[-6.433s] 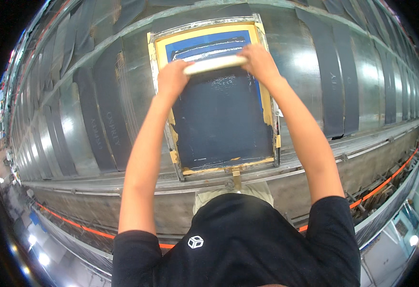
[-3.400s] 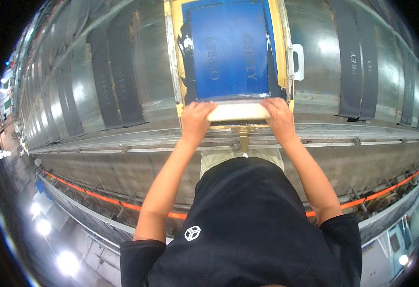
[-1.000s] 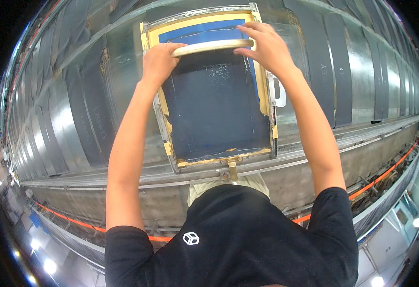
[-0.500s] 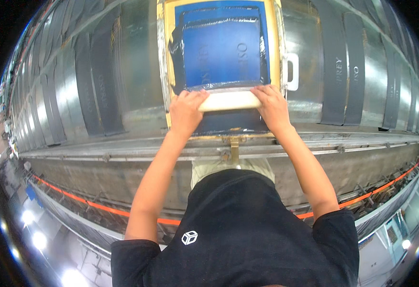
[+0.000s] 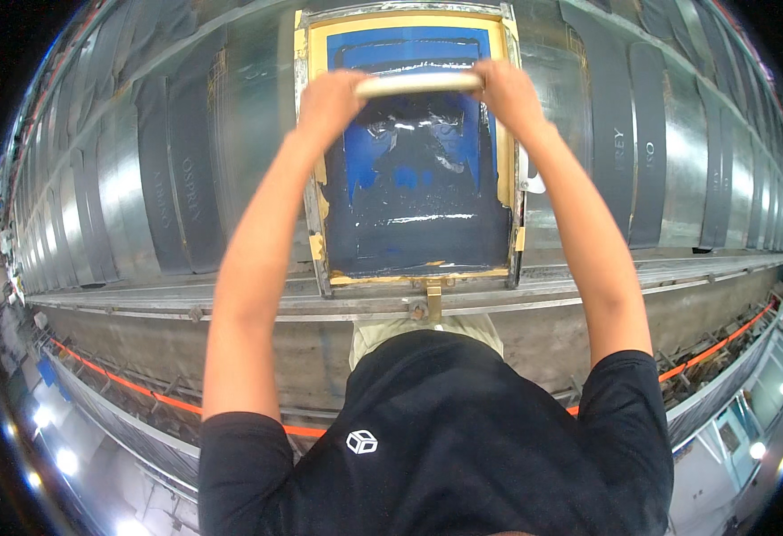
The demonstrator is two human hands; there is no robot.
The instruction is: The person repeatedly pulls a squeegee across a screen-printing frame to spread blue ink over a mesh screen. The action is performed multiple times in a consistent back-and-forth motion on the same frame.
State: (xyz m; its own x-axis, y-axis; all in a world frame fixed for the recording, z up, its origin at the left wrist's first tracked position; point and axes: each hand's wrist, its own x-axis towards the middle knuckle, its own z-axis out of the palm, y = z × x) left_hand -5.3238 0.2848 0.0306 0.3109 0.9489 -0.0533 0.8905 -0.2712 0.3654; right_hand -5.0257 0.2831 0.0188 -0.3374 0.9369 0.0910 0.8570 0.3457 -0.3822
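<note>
Both my hands grip a cream-coloured squeegee (image 5: 420,84) by its two ends. My left hand (image 5: 331,105) is closed on its left end, and my right hand (image 5: 508,93) on its right end. The squeegee lies across the far part of a blue screen-printing mesh (image 5: 360,161). Wet dark ink (image 5: 409,237) covers much of the mesh, shiny and uneven, on the side nearer me. A metal frame (image 5: 517,241) with yellow tape along its inner edges surrounds the mesh. The squeegee's lower edge is hidden from view.
Long metal printing table (image 5: 257,179) runs left and right under the frame. Dark fabric strips (image 5: 633,152) with pale lettering lie on it on both sides. A metal rail (image 5: 347,308) follows its near edge, where a brass-coloured bracket (image 5: 434,299) meets the frame. An orange line (image 5: 123,371) runs lower down.
My hands have moved the squeegee away from me, from the near part of the mesh to the far part. Dark ink now covers much of what showed blue.
</note>
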